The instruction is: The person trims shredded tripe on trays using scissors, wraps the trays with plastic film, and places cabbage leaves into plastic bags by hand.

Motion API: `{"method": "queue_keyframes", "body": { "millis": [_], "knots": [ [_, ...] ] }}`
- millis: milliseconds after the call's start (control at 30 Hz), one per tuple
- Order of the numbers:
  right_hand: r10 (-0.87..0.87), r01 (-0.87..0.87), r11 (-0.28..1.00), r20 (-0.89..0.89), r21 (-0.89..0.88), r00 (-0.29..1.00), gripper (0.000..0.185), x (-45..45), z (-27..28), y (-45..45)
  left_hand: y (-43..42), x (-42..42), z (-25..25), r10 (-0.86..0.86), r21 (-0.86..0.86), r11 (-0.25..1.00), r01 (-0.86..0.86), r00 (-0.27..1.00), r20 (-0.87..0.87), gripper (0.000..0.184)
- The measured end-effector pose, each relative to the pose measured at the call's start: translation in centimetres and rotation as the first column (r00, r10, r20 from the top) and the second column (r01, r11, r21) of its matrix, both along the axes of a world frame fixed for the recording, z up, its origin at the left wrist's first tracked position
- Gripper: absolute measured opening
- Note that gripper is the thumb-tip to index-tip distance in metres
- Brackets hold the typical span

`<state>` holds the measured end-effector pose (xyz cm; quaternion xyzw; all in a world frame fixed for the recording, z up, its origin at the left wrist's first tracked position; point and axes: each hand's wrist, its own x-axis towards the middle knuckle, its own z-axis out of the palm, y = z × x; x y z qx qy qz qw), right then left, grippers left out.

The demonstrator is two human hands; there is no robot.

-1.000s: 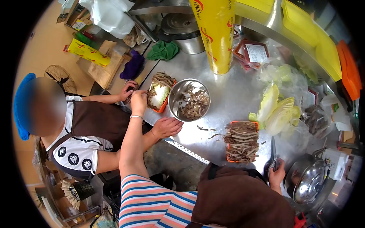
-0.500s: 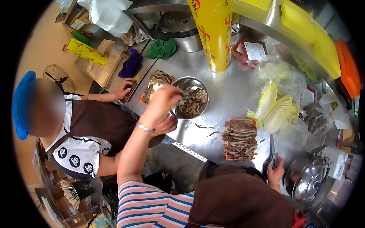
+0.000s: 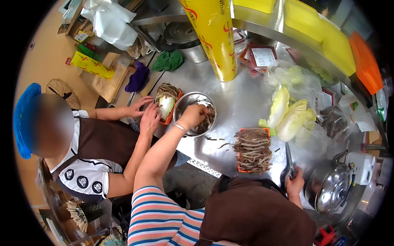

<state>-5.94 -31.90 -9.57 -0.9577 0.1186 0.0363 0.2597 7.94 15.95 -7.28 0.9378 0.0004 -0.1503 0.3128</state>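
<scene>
The fingers of the left hand [image 3: 193,117] are bent down into the metal bowl [image 3: 182,104], at its brown strips [image 3: 211,116]; whether any are gripped cannot be told. Gathering appears in hand; a firm pinch is called for. Right of the bowl, longer strips [image 3: 253,151] are laid across an orange tray [image 3: 268,131]; beyond, scissors [image 3: 288,158] are held in the curled right hand [image 3: 294,183].

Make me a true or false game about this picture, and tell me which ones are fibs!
1. The camera wearer's left hand is at the metal bowl. True.
2. Both the wearer's hands are at the bowl. False: the right hand holds scissors.
3. Brown strips lie stacked over an orange tray. True.
4. Both the wearer's wrists are bare. False: the left one has a bracelet.
5. Pale cabbage leaves lie near the tray. True.
</scene>
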Motion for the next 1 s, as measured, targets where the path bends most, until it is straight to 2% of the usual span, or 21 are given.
{"method": "queue_keyframes", "body": {
  "millis": [33,100,133,167,200,233,267,367,433,500,533,600,633,700,767,833,867,900,933,967,1000],
  "knots": [
    [0.009,-0.009,1.0,0.015,-0.002,1.0,0.038,0.0,0.1,0.1,0.4,0.4,1.5,0.164,-0.106,0.978,-0.179,0.977,-0.139,0.022],
    [0.022,-0.022,1.0,0.023,-0.001,0.999,0.038,-0.1,0.4,0.4,1.6,0.6,2.9,0.27,-0.351,0.868,-0.352,0.927,-0.262,0.036],
    [0.001,0.0,1.0,-0.057,0.012,0.998,0.041,0.1,0.9,0.4,1.7,0.4,4.0,0.312,-0.453,0.778,-0.436,0.893,-0.324,0.045],
    [-0.021,0.024,0.999,-0.132,0.023,0.991,0.043,0.2,1.1,0.4,2.2,0.2,3.8,0.316,-0.452,0.777,-0.438,0.893,-0.322,0.045],
    [-0.02,0.023,0.999,-0.129,0.024,0.991,0.043,0.3,1.1,0.4,2.8,0.1,3.8,0.232,-0.237,0.934,-0.268,0.958,-0.171,0.048],
    [-0.016,0.018,1.0,-0.116,0.019,0.993,0.043,0.3,1.0,0.4,3.2,0.1,3.7,0.099,0.022,0.995,-0.099,0.994,-0.045,0.05],
    [-0.013,0.014,1.0,-0.107,0.013,0.994,0.042,0.3,1.1,0.5,3.2,-0.3,3.4,0.006,0.193,0.981,-0.003,1.0,-0.015,0.058],
    [-0.015,0.016,1.0,-0.113,0.007,0.994,0.042,0.3,1.1,0.5,0.6,-1.2,3.4,0.029,0.32,0.947,-0.029,1.0,0.003,0.07],
    [-0.011,0.012,1.0,-0.094,0.013,0.995,0.042,0.3,1.0,0.4,-0.8,-1.4,3.0,-0.007,0.28,0.96,-0.019,0.996,0.093,0.085],
    [-0.009,0.01,1.0,-0.079,0.016,0.997,0.042,0.2,1.0,0.4,-2.9,-1.3,2.7,0.075,0.395,0.908,-0.138,0.983,0.171,0.069],
    [-0.012,0.014,1.0,-0.083,0.021,0.996,0.042,0.2,1.1,0.4,-3.4,-1.1,2.7,0.079,0.391,0.909,-0.141,0.982,0.169,0.069],
    [-0.012,0.014,1.0,-0.084,0.023,0.996,0.042,0.2,1.0,0.4,-3.7,-0.2,2.7,-0.138,0.591,0.805,-0.049,0.954,0.268,0.048],
    [0.008,-0.008,1.0,-0.051,0.003,0.999,0.041,0.1,0.8,0.3,-3.5,0.3,2.2,-0.136,0.587,0.808,-0.052,0.953,0.271,0.048],
    [0.031,-0.031,0.999,-0.02,-0.018,0.999,0.04,-0.1,0.7,0.1,-3.2,0.9,1.0,-0.166,0.571,0.819,-0.056,0.929,0.33,0.028],
    [0.037,-0.037,0.999,-0.022,0.015,0.999,0.041,-0.1,0.9,0.0,-2.7,0.8,0.9,-0.176,0.551,0.833,-0.056,0.917,0.359,0.025],
    [0.028,-0.028,1.0,-0.041,0.001,0.999,0.041,0.0,0.6,-0.1,-2.0,0.6,2.5,0.005,0.265,0.961,-0.08,0.962,0.272,0.023],
    [0.02,-0.021,1.0,-0.067,-0.01,0.998,0.042,-0.1,0.5,-0.2,-1.1,0.8,2.4,0.059,0.101,0.99,-0.098,0.94,0.337,0.019],
    [0.02,-0.02,1.0,-0.068,-0.008,0.998,0.042,-0.2,0.5,-0.3,-0.2,0.8,2.5,0.161,-0.058,0.987,-0.151,0.948,0.274,0.018],
    [0.021,-0.021,1.0,-0.051,-0.003,0.998,0.043,-0.2,0.4,-0.3,0.8,0.7,2.7,0.295,-0.381,0.89,-0.25,0.953,0.065,0.019],
    [0.024,-0.024,1.0,-0.033,0.005,0.999,0.044,-0.2,0.3,-0.2,1.5,0.5,2.8,0.349,-0.633,0.677,-0.376,0.921,-0.173,0.02],
    [0.031,-0.03,0.999,-0.032,0.013,0.999,0.044,-0.2,0.3,-0.2,1.6,0.2,3.9,0.409,-0.641,0.57,-0.513,0.855,-0.32,0.025]
  ]
}}
